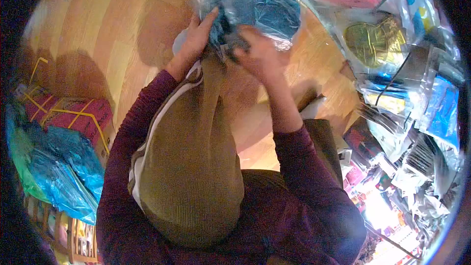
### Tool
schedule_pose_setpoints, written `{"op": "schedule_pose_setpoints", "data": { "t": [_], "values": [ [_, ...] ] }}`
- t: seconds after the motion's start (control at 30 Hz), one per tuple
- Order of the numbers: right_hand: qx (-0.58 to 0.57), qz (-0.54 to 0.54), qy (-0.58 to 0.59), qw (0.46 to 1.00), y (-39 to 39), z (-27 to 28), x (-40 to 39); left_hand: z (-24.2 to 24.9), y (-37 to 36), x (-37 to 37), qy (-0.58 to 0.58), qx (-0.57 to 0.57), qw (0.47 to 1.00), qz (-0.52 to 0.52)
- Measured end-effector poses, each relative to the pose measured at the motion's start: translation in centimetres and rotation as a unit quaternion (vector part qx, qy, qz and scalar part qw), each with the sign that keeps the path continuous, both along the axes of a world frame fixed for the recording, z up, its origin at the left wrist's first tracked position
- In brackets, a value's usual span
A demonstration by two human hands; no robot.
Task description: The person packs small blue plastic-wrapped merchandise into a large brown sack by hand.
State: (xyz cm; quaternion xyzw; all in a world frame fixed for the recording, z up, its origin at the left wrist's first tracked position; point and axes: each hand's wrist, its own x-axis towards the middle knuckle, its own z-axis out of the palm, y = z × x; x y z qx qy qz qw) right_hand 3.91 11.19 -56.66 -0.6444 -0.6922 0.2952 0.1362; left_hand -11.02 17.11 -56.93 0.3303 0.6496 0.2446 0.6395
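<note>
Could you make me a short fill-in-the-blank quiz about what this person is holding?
Both hands, left hand and right hand, hold a clear plastic bag with ____ cloth inside.
The floor below is made of ____.
The person's sleeves are ____ in colour.

Missing words: blue; wood; maroon

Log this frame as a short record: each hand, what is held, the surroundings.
left hand: grips the left edge of the clear plastic bag
right hand: grips the bag's lower right part
bag contents: blue fabric, folded or bunched
surface below: wooden floor
to the right: pile of packaged goods in clear bags
to the left: blue plastic bags and a pink box
clothing: maroon sleeves, olive trousers
</note>
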Motion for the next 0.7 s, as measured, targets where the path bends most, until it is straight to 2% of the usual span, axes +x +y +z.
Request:
{"op": "schedule_pose_setpoints", "data": {
  "t": [0.07, 0.1, 0.13, 0.17, 0.2, 0.23, 0.27, 0.3, 0.33, 0.4, 0.47, 0.5, 0.6, 0.63, 0.67, 0.7],
  "values": [
    [-0.015, 0.025, 0.012, 1.000, -0.4, -0.8, -2.9, 0.2, 0.0, -0.5, -0.098, 0.015, 0.995, -0.024],
    [-0.073, 0.041, 0.011, 0.996, -0.3, -1.3, -4.3, -0.8, -0.1, -0.6, -0.096, 0.016, 0.995, -0.022],
    [-0.132, 0.057, 0.011, 0.990, -0.3, -1.8, -5.0, -2.5, -0.2, -0.6, -0.082, 0.065, 0.994, -0.028],
    [-0.131, 0.059, 0.012, 0.989, -0.4, -2.2, -5.0, -4.0, -0.3, -0.7, -0.067, 0.113, 0.991, -0.034],
    [-0.079, 0.060, 0.061, 0.993, -0.5, -2.8, -4.6, -4.3, -0.1, -0.8, -0.020, 0.104, 0.993, -0.043],
    [-0.028, 0.059, 0.108, 0.992, -0.6, -3.2, -4.1, -5.5, -0.2, -1.1, -0.020, 0.102, 0.994, -0.043],
    [-0.030, 0.059, 0.108, 0.992, -0.7, -3.5, -3.3, -7.4, -0.8, -1.7, 0.020, 0.168, 0.982, -0.086],
    [0.007, 0.019, 0.129, 0.991, -0.6, -3.6, -2.2, -8.7, -0.9, -1.9, 0.059, 0.234, 0.962, -0.129],
    [0.045, -0.021, 0.149, 0.988, -0.3, -3.7, -1.1, -9.0, -0.8, -1.7, 0.058, 0.234, 0.962, -0.129],
    [0.059, -0.154, 0.161, 0.973, 1.0, -3.7, 1.7, -9.6, -0.7, -1.2, -0.003, 0.207, 0.978, -0.036],
    [0.151, -0.266, 0.115, 0.945, 3.1, -2.5, 3.4, -11.0, -0.8, -1.2, -0.017, 0.216, 0.976, -0.033],
    [0.153, -0.265, 0.114, 0.945, 4.1, -2.5, 3.9, -11.5, -0.7, -1.1, -0.030, 0.227, 0.973, -0.030],
    [0.163, -0.262, 0.134, 0.942, 6.5, -4.3, 4.3, -9.3, -0.8, -0.5, -0.036, 0.217, 0.976, 0.005],
    [0.135, -0.240, 0.081, 0.958, 6.9, -6.1, 3.2, -7.1, -0.7, -0.3, -0.035, 0.217, 0.976, 0.004],
    [0.105, -0.216, 0.030, 0.970, 6.9, -7.4, 1.9, -4.1, -0.5, -0.1, 0.057, 0.183, 0.980, -0.050],
    [0.180, -0.159, -0.029, 0.970, 6.3, -8.1, 0.5, -2.6, -0.4, -0.2, 0.149, 0.145, 0.973, -0.103]
  ]
}}
